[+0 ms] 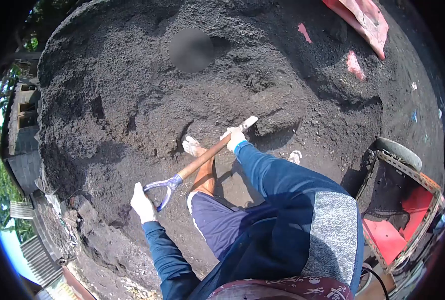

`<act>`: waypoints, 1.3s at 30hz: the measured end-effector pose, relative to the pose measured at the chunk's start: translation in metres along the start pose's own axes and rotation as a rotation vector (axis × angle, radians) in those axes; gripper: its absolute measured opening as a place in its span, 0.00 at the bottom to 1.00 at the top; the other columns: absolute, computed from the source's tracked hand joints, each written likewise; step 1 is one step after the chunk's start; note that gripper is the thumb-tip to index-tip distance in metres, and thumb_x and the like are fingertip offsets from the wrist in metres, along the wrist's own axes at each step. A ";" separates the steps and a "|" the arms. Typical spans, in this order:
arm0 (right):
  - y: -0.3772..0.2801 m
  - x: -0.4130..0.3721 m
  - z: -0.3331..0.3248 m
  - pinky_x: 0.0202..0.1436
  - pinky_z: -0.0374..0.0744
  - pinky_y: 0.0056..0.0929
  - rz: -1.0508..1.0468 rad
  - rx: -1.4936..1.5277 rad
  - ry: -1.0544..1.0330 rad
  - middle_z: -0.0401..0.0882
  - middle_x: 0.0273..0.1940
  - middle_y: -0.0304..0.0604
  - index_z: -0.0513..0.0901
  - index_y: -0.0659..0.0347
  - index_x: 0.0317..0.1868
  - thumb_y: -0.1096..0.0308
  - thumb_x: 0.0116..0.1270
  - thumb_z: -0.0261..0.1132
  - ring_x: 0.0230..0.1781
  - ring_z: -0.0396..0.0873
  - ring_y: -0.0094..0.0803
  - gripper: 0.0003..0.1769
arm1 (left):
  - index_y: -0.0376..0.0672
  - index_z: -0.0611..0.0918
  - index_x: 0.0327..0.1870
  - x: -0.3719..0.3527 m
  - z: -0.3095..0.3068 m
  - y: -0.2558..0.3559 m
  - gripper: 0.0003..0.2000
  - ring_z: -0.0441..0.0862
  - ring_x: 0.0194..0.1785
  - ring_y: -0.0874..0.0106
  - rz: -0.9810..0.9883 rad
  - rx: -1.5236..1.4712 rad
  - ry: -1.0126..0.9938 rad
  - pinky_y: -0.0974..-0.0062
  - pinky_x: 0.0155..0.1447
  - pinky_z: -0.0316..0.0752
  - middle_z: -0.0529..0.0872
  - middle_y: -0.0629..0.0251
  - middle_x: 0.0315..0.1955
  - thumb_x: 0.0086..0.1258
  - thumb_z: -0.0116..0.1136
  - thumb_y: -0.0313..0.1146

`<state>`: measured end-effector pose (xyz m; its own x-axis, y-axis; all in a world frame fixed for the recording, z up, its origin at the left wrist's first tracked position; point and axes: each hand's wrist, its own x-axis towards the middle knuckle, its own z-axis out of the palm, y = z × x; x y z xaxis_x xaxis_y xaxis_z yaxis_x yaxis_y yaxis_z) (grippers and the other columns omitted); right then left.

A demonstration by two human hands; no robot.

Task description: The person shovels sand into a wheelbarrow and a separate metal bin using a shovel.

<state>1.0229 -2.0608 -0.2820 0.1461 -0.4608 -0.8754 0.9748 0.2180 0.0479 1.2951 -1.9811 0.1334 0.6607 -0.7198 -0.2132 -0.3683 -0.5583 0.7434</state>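
Observation:
A shovel [204, 161] with a wooden shaft and a purple D-shaped handle slants across the middle of the head view. My left hand [143, 204], in a white glove, is closed round the end grip of that handle. Lower on the shaft, close to the pale metal socket, my right hand [234, 138] wraps round it, gloved in white with a blue cuff. The shovel's blade is hidden in or under the dark gritty sand [277, 107] in front of me.
A large bank of dark sand [142, 65] rises ahead. To the right stands a cart [406, 172] with a perforated metal frame, red lining and a tyre. A faded red sheet [362, 25] lies at upper right. A block wall [23, 167] stands at left.

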 end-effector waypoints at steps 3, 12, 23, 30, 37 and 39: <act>-0.085 -0.058 -0.163 0.25 0.75 0.46 -0.143 0.032 0.206 0.68 0.22 0.39 0.73 0.54 0.35 0.63 0.68 0.55 0.20 0.70 0.38 0.05 | 0.37 0.82 0.25 -0.032 0.054 -0.082 0.20 0.71 0.21 0.78 0.103 0.151 -0.180 0.70 0.26 0.64 0.76 0.69 0.16 0.73 0.56 0.44; -0.315 -0.396 -0.330 0.34 0.79 0.46 -0.581 0.041 0.671 0.71 0.29 0.46 0.70 0.59 0.38 0.50 0.65 0.59 0.29 0.76 0.48 0.19 | 0.39 0.84 0.32 -0.264 0.201 0.092 0.17 0.82 0.28 0.61 0.526 0.200 -1.108 0.68 0.33 0.73 0.82 0.56 0.22 0.67 0.62 0.47; 0.002 -0.224 0.128 0.30 0.79 0.45 0.354 -0.013 -0.268 0.69 0.21 0.38 0.69 0.55 0.30 0.65 0.68 0.62 0.21 0.72 0.37 0.12 | 0.42 0.76 0.24 -0.185 -0.103 0.142 0.21 0.66 0.11 0.79 0.190 -0.074 0.318 0.79 0.17 0.57 0.70 0.72 0.11 0.77 0.50 0.47; 0.225 -0.331 0.396 0.27 0.79 0.44 0.756 0.202 -0.488 0.70 0.25 0.40 0.70 0.56 0.35 0.66 0.68 0.63 0.23 0.73 0.38 0.09 | 0.47 0.80 0.33 -0.109 -0.311 0.334 0.21 0.62 0.18 0.83 0.503 0.167 0.614 0.83 0.23 0.54 0.65 0.79 0.17 0.72 0.53 0.57; 0.066 0.074 0.197 0.37 0.80 0.45 0.245 0.186 -0.230 0.71 0.27 0.40 0.70 0.54 0.33 0.66 0.70 0.58 0.26 0.73 0.37 0.08 | 0.45 0.76 0.21 0.065 0.044 0.199 0.22 0.64 0.09 0.77 0.353 0.228 -0.015 0.76 0.15 0.58 0.68 0.71 0.10 0.73 0.55 0.50; 0.023 0.090 0.153 0.38 0.80 0.46 0.084 0.084 -0.162 0.74 0.29 0.41 0.71 0.54 0.36 0.64 0.72 0.57 0.28 0.75 0.40 0.07 | 0.42 0.76 0.20 0.063 0.081 0.165 0.22 0.67 0.09 0.75 0.283 0.202 -0.070 0.74 0.14 0.59 0.70 0.68 0.09 0.73 0.55 0.48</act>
<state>1.0840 -2.2291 -0.2858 0.2466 -0.5776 -0.7782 0.9675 0.1924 0.1637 1.2232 -2.1518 0.1917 0.4704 -0.8800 -0.0651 -0.6567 -0.3984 0.6403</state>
